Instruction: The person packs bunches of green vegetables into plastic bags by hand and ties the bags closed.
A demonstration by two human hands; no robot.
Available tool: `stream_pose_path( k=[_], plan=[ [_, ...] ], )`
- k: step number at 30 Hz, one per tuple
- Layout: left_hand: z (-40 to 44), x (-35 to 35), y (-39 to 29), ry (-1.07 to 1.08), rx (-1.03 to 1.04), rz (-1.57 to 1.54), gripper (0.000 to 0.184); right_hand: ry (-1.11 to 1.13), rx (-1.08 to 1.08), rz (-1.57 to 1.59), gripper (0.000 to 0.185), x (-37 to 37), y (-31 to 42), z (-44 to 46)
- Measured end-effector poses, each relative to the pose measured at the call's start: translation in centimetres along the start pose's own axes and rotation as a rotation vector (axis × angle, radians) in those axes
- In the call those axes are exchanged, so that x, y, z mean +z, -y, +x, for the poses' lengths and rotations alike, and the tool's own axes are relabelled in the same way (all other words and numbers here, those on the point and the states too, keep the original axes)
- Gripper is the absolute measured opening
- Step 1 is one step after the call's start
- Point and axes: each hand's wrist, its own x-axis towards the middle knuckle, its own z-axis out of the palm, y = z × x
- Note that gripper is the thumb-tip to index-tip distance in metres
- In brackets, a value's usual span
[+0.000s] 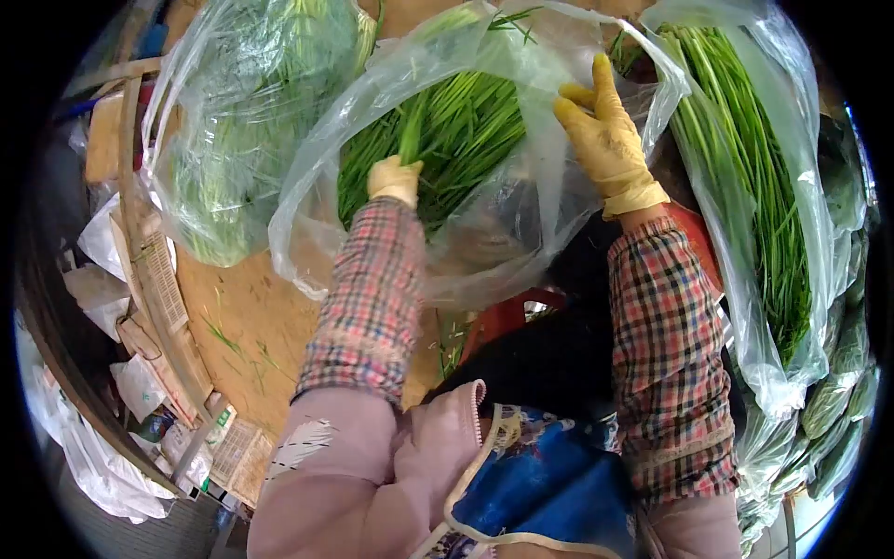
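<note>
Closed around a thin bunch of greens (410, 138), the left hand (395, 179) has a narrow grip at the mouth of the middle bag (312, 163). The right hand (610, 140) is spread wide with nothing in its grip, raised by the bag's far right rim; whether it touches the film, I cannot tell. The step in hand looks like handling the bunch at the bag's opening. A next move would call for keeping that mouth wide and the stems lined up with those inside.

The middle bag is clear plastic, its mouth gaping, with loose greens (475, 116) lying in its far part and slack film on the near right. To the left, the left bag (233, 121) wraps a bulky load of greens. On the right, the right bag (819, 177) holds long stems (731, 140), partly uncovered. Leaf scraps (228, 340) dot the brown surface (242, 298).
</note>
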Motion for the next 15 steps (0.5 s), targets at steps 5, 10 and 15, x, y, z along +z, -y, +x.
stream_pose_path(
  k=[5,10,15],
  plan=[
    [-5.1,-8.3,3.5,-0.129,0.105,-0.225,0.04,0.064,0.039,0.082,0.064,0.2,-1.0,-0.5],
    [-11.2,-12.5,4.9,0.323,0.174,-1.65,0.03,0.288,0.018,0.172,0.049,0.9,0.0,-3.3],
    [-20.1,-9.4,-4.9,0.515,0.151,-1.978,0.037,0.491,0.187,0.967,0.047,1.8,9.2,-10.6]
  ],
)
